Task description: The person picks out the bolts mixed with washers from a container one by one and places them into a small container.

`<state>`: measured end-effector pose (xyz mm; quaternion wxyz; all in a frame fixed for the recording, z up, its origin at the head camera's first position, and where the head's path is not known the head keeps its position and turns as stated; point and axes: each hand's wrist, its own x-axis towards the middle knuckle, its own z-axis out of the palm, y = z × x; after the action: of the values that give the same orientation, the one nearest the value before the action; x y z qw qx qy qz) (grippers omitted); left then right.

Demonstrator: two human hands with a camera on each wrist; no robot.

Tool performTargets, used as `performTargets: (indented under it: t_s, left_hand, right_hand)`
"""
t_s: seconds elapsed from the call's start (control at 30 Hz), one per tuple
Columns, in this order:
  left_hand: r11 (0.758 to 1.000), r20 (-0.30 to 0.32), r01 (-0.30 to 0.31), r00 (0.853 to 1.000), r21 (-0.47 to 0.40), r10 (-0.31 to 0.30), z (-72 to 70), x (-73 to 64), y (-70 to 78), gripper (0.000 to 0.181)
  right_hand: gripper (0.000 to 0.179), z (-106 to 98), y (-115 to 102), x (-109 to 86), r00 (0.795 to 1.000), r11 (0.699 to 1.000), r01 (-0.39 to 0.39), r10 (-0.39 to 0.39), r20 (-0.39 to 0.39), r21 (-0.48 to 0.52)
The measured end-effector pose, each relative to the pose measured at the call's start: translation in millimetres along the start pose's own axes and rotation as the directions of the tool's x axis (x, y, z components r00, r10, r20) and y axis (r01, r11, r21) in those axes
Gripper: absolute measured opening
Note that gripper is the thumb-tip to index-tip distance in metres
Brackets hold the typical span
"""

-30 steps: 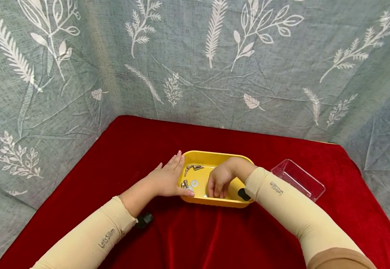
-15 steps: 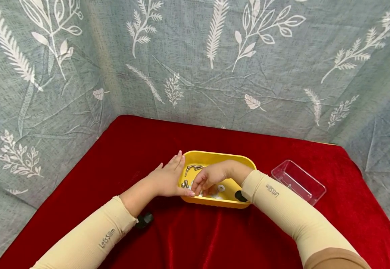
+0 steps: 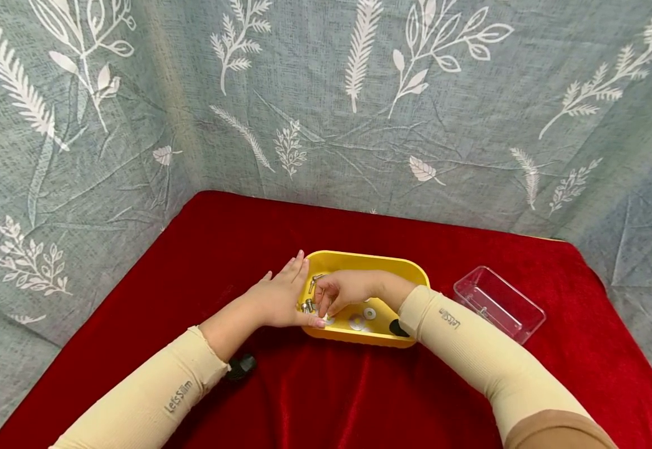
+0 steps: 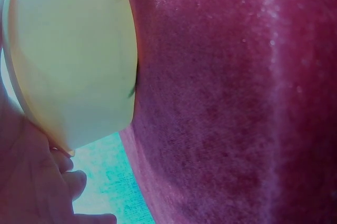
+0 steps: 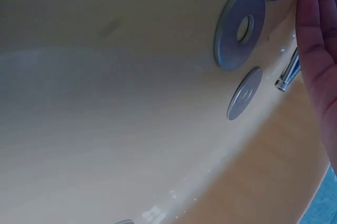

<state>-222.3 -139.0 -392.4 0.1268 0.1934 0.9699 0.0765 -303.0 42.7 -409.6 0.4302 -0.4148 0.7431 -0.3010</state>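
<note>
A yellow tray [image 3: 370, 340] sits on the red cloth with bolts and washers in it. My left hand [image 3: 281, 300] rests against its left end, fingers straight along the outside and thumb over the near rim. Inside, my right hand [image 3: 348, 292] reaches to the left part, fingers bent down at the floor close to my left thumb; I cannot tell whether they pinch anything. Several bolts [image 3: 307, 306] lie by the left wall. To the right of the fingers are flat washers [image 3: 369, 313]. The right wrist view shows a large washer [image 5: 239, 29], a smaller washer [image 5: 245, 93] and a bolt [image 5: 287, 71].
A clear plastic box [image 3: 500, 304] stands right of the tray, with a small metal piece in it. Black wrist straps show at both cuffs. Grey leaf-patterned curtains [image 3: 326, 125] hang behind the red cloth [image 3: 247, 231].
My right hand has moved left inside the tray, from the middle toward the bolts, uncovering washers behind it. My left hand stays at the tray's left end.
</note>
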Motion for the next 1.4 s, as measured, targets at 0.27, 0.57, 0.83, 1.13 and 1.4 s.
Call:
performTargets:
  t_s: [0.27,0.57,0.83,1.13,1.4]
  left_hand:
    - [1.000,-0.006,-0.001,1.000,0.030,0.002,-0.4,0.7,-0.7,0.127]
    - [1.000,-0.002,-0.008,1.000,0.022,0.008,2.1,1.2,-1.1,0.132]
    - [1.000,-0.007,-0.014,1.000,0.003,0.014,3.0,1.4,-2.1,0.133]
    - [1.000,-0.007,-0.007,1.000,-0.010,0.007,2.9,2.5,-2.0,0.134]
    - [1.000,0.006,-0.002,1.000,-0.011,0.002,3.9,2.9,-2.4,0.135]
  right_hand:
    - [0.054,3.0,4.4,5.8,0.998,0.992,0.020,-0.028,-0.064,-0.123]
    - [0.047,17.5,4.1,11.8,0.988,0.905,0.016,-0.081,-0.135,-0.426]
    - [0.038,21.1,3.6,16.4,0.981,0.862,-0.011,-0.090,-0.174,-0.506]
    - [0.034,16.5,6.2,16.9,0.982,0.883,-0.003,-0.086,-0.169,-0.470]
    - [0.021,14.3,8.6,17.3,0.979,0.880,-0.020,-0.078,-0.186,-0.474]
